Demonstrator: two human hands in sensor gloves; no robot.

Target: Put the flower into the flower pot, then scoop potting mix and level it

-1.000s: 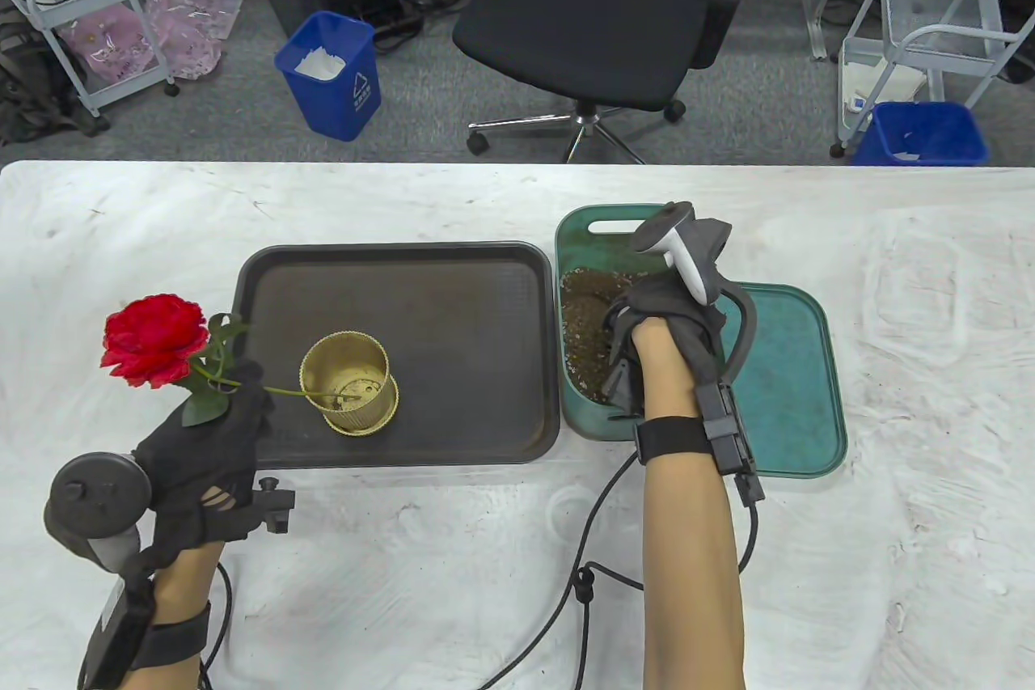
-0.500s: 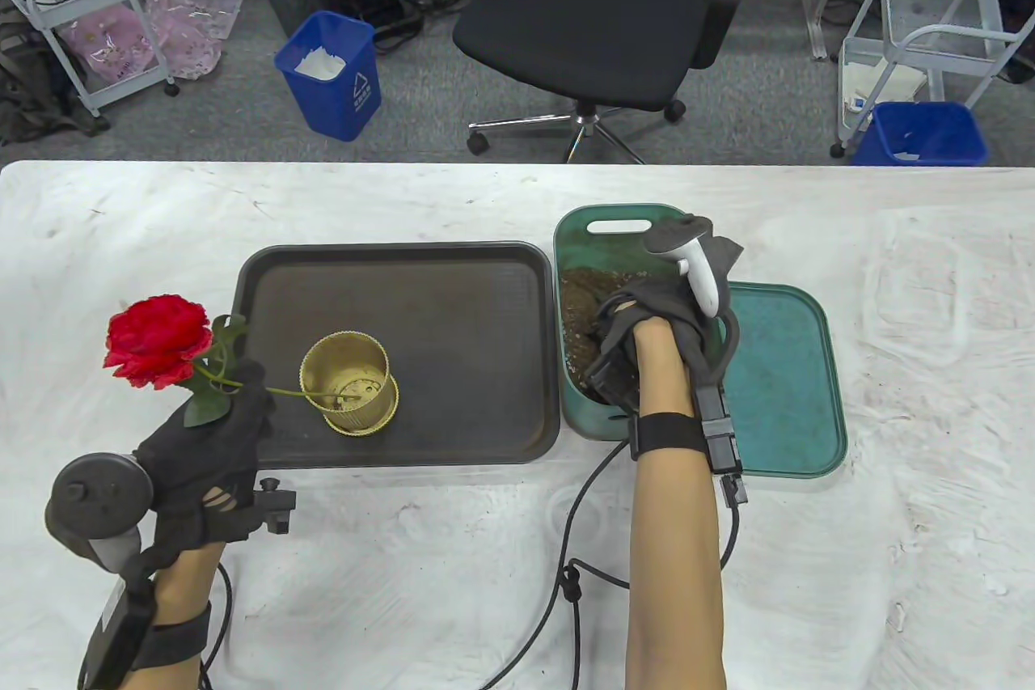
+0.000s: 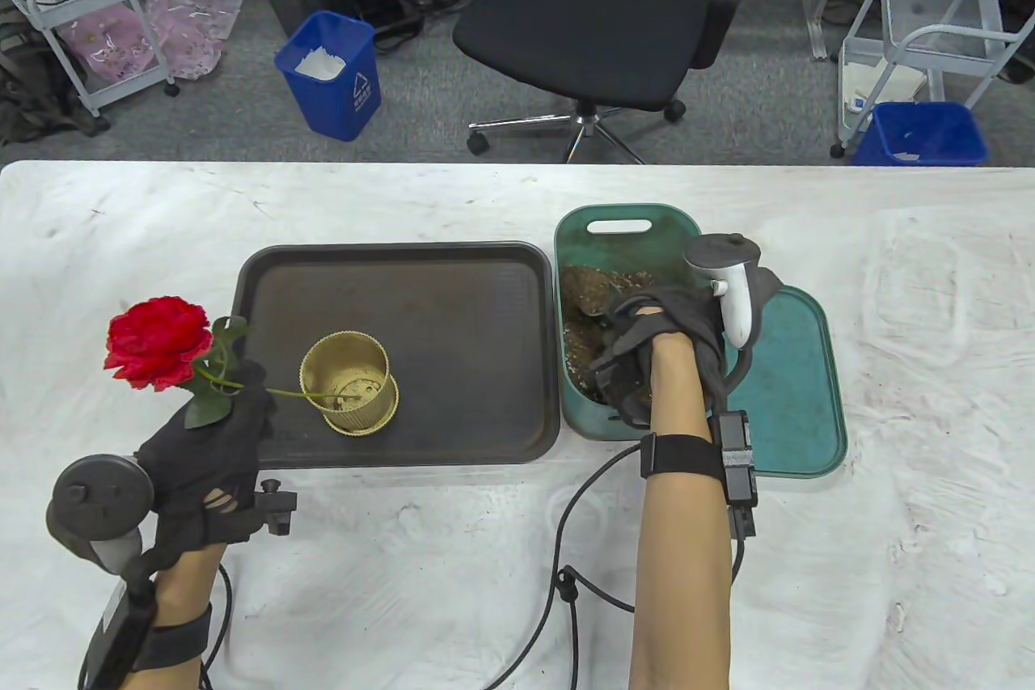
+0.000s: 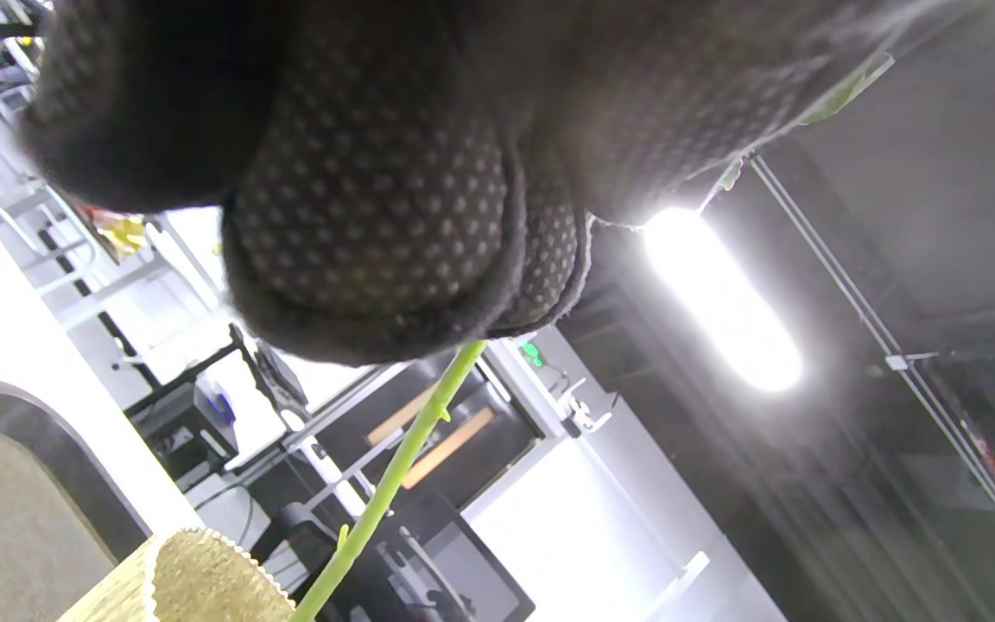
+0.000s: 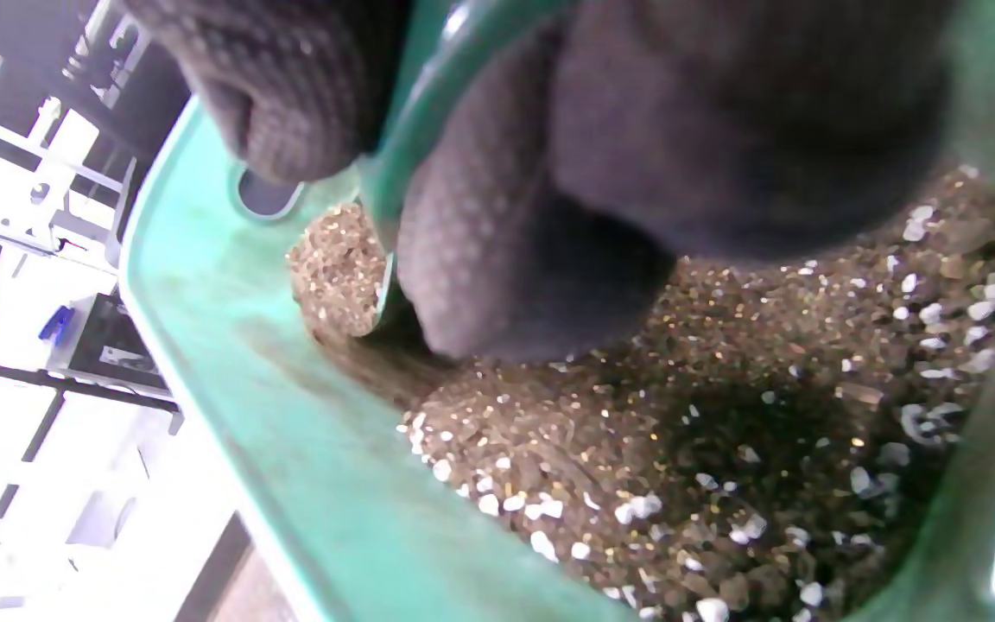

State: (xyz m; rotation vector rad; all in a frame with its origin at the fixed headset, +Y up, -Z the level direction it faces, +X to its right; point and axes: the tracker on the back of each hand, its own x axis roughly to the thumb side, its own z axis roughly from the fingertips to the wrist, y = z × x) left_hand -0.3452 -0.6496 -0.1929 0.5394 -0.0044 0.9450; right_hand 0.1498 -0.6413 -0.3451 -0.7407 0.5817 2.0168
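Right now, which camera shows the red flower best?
The table view: the whole flower shows, red bloom and stem, held by the left hand with its stem tip in the gold pot. The left wrist view shows only green stem; the right wrist view shows none.

Red flower (image 3: 155,340), gold ribbed flower pot (image 3: 349,383), dark brown tray (image 3: 453,269), green tub (image 3: 582,237), white-flecked brown potting mix (image 5: 722,449).

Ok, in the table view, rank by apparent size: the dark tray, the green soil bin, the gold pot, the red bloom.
1. dark tray
2. green soil bin, partly hidden by the right hand
3. gold pot and red bloom: similar in size; the bloom is raised nearer the camera, so unranked.
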